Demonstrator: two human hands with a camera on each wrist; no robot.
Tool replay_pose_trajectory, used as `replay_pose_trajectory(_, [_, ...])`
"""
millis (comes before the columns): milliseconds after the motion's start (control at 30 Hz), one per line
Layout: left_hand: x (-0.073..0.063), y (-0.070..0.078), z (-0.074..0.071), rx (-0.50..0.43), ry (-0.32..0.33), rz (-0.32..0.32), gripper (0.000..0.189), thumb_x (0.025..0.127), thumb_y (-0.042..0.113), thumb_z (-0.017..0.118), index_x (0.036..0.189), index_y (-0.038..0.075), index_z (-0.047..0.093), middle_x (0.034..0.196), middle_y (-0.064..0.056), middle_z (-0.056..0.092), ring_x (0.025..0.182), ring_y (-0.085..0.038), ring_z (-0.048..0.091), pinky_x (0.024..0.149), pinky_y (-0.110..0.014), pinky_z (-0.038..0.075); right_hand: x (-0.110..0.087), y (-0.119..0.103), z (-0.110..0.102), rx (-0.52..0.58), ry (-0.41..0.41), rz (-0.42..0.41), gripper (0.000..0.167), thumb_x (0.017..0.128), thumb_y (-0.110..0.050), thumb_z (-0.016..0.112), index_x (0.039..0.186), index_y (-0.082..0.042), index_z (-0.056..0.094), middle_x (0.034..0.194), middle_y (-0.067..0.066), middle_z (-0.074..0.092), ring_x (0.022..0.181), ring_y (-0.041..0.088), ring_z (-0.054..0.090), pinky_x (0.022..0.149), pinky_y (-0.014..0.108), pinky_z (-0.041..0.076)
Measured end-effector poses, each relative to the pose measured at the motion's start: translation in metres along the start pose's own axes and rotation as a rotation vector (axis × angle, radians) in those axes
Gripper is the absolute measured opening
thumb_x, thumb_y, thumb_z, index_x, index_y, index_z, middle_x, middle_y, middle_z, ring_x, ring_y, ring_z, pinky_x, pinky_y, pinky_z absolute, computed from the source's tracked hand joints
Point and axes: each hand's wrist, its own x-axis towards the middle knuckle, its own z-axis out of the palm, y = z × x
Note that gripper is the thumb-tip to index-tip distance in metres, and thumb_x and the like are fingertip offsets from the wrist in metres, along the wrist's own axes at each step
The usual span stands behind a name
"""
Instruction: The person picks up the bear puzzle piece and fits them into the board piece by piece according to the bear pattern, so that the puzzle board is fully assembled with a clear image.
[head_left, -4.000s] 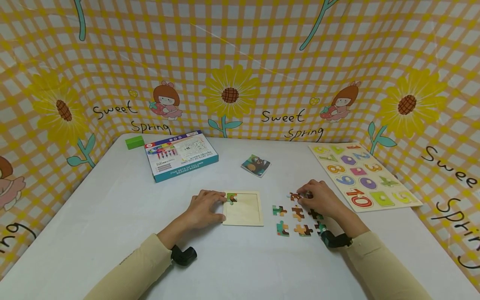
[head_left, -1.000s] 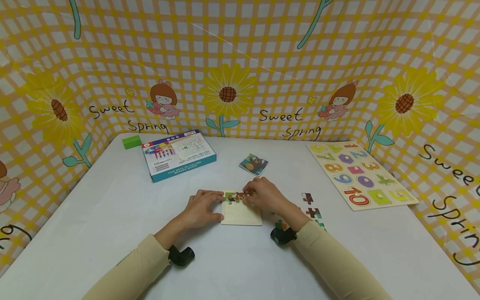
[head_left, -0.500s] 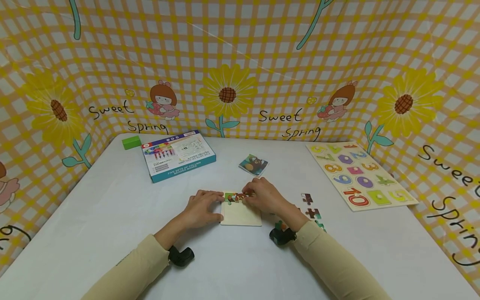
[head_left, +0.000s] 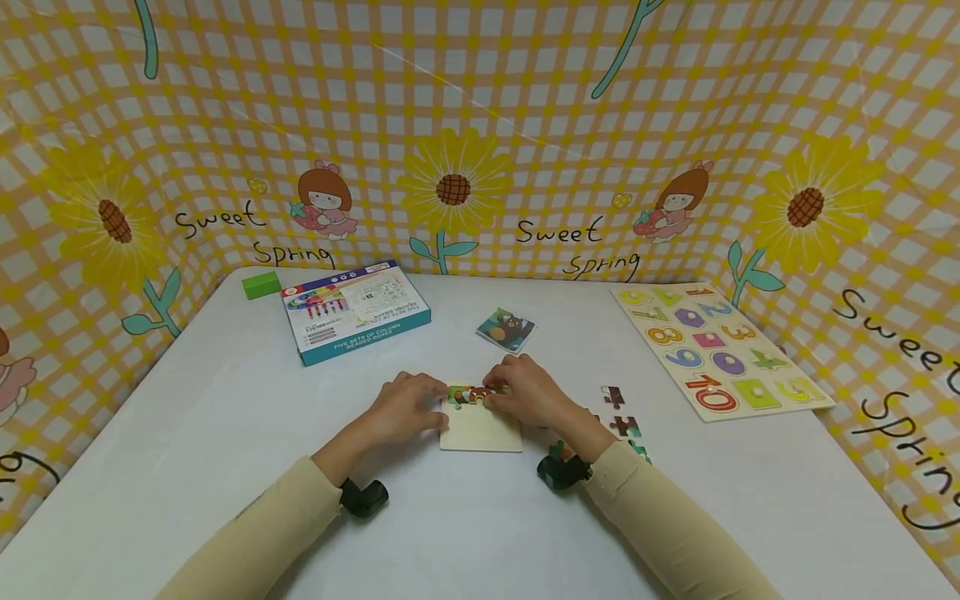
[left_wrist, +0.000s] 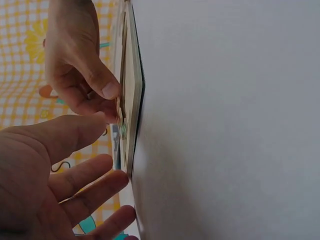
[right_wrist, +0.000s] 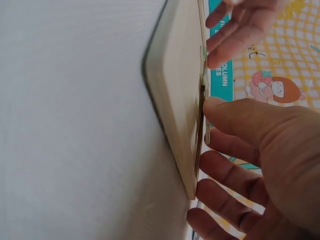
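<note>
In the head view a small square wooden puzzle tray [head_left: 480, 432] lies on the table. A green-and-brown jigsaw piece [head_left: 456, 397] sits in its far left corner, joined or close to a brown bear-face jigsaw piece [head_left: 477, 396]. My right hand [head_left: 529, 393] pinches the bear-face piece between thumb and index finger at the tray's far side. My left hand [head_left: 405, 408] hovers at the tray's left edge, its fingers spread and relaxed with nothing in them. The left wrist view shows the left thumb [left_wrist: 82, 131] close to the pieces; whether it touches is hard to tell.
Several loose jigsaw pieces [head_left: 624, 427] lie to the right, partly hidden by my right forearm. A bear picture card [head_left: 507, 330] lies beyond the tray. A flat box [head_left: 360, 312], a green block [head_left: 260, 285] and a wooden number board [head_left: 720, 350] are farther back.
Over the last seconds, my right hand carried the bear-face piece from the right into the tray beside the green one. Within the last half second, my left hand lifted slightly off the tray's edge.
</note>
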Motion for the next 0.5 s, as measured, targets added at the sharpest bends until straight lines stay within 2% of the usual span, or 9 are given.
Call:
replay_pose_trajectory(133, [0.008, 0.003, 0.000, 0.002, 0.032, 0.005, 0.036, 0.080, 0.023, 0.071, 0.114, 0.012, 0.065, 0.115, -0.004, 0.064, 0.111, -0.024, 0.050, 0.097, -0.046, 0.035, 0.001, 0.001, 0.001, -0.011, 0.002, -0.012, 0.025, 0.082, -0.027, 0.072, 0.103, -0.014, 0.071, 0.093, 0.000, 0.061, 0.092, 0.018, 0.050, 0.079, 0.034, 0.043])
replay_pose_trajectory(300, [0.017, 0.006, 0.004, 0.019, 0.066, 0.003, 0.033, 0.079, 0.019, 0.069, 0.111, 0.012, 0.067, 0.100, -0.002, 0.061, 0.098, -0.020, 0.048, 0.089, -0.040, 0.037, 0.001, 0.001, 0.001, -0.013, 0.007, -0.024, 0.024, 0.082, -0.027, 0.072, 0.102, -0.014, 0.071, 0.093, 0.000, 0.061, 0.092, 0.019, 0.050, 0.080, 0.035, 0.043])
replay_pose_trajectory(500, [0.030, 0.010, 0.010, 0.045, 0.094, 0.033, 0.024, 0.080, 0.016, 0.069, 0.104, 0.011, 0.070, 0.098, -0.005, 0.061, 0.094, -0.020, 0.047, 0.082, -0.036, 0.038, -0.001, 0.002, 0.001, -0.010, 0.023, -0.038, 0.023, 0.082, -0.026, 0.072, 0.101, -0.014, 0.072, 0.092, 0.000, 0.061, 0.091, 0.018, 0.050, 0.079, 0.034, 0.043])
